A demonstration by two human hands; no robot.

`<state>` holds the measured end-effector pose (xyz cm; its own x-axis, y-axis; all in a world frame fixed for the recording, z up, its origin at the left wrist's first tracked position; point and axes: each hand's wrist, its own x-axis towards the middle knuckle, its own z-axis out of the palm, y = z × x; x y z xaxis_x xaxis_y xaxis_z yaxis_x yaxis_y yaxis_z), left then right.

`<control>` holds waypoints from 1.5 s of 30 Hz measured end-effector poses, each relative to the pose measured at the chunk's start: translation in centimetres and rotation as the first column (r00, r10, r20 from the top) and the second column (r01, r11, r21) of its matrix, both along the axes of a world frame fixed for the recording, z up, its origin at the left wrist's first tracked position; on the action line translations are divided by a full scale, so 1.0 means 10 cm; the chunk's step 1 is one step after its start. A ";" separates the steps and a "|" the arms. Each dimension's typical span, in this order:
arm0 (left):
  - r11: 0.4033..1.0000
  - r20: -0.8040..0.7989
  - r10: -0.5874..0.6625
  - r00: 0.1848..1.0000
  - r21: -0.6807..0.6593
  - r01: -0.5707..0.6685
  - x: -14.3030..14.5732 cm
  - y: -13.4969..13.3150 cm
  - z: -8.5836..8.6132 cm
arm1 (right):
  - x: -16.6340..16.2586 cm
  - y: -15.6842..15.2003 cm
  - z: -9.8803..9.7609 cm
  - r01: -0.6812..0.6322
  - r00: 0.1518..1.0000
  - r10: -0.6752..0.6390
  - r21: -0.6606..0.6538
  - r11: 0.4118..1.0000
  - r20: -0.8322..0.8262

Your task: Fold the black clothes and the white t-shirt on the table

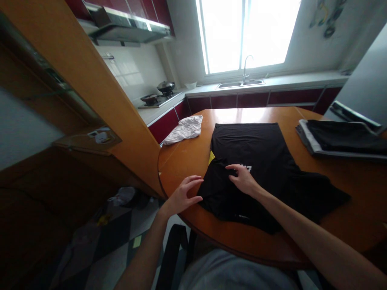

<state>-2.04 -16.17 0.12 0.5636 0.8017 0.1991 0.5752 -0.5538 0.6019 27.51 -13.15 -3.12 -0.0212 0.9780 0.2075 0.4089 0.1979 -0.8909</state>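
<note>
A black T-shirt [256, 145] with short sleeves lies spread on the wooden table [181, 165], its hem toward the window and its neck end toward me. White print shows partly beside my right hand [242, 179]. That hand is over the shirt's left half, thumb and fingers apart, with nothing visible between them; whether it touches the cloth I cannot tell. My left hand [185, 195] is at the left sleeve's edge, thumb and fingers spread, holding nothing. A small yellow patch [211, 157] peeks out at the shirt's left side.
A crumpled white cloth [185, 129] lies at the table's left edge. Folded dark and light garments [341, 137] are stacked at the right. Beyond the table are a counter with a sink [241, 84] and a stove [160, 99] with pans. A wooden cabinet [121, 117] stands at left.
</note>
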 end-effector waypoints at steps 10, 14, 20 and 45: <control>0.988 -0.065 0.019 0.998 0.154 -0.008 0.04 -0.22 0.03 | -0.01 -0.04 0.10 -0.008 0.998 0.005 -0.042 0.999 -0.058; 0.976 -0.117 0.048 0.992 0.215 -0.022 0.02 -0.23 0.02 | -0.02 -0.05 0.13 -0.023 0.998 0.023 -0.013 1.000 -0.053; 0.989 -0.156 -0.025 0.987 0.138 0.047 -0.05 -0.22 0.13 | 0.01 -0.11 0.08 -0.034 0.972 0.040 -0.032 0.999 0.230; 0.951 -0.028 -0.303 0.953 -0.068 0.301 1.17 1.90 -0.05 | -0.03 -0.29 0.25 0.005 0.887 0.021 -0.055 0.998 0.461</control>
<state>9.61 2.80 -0.43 0.7873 0.6031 0.1281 0.4100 -0.6673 0.6218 27.18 -16.09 -0.61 -0.1100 0.9867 0.1201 0.7749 0.1608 -0.6112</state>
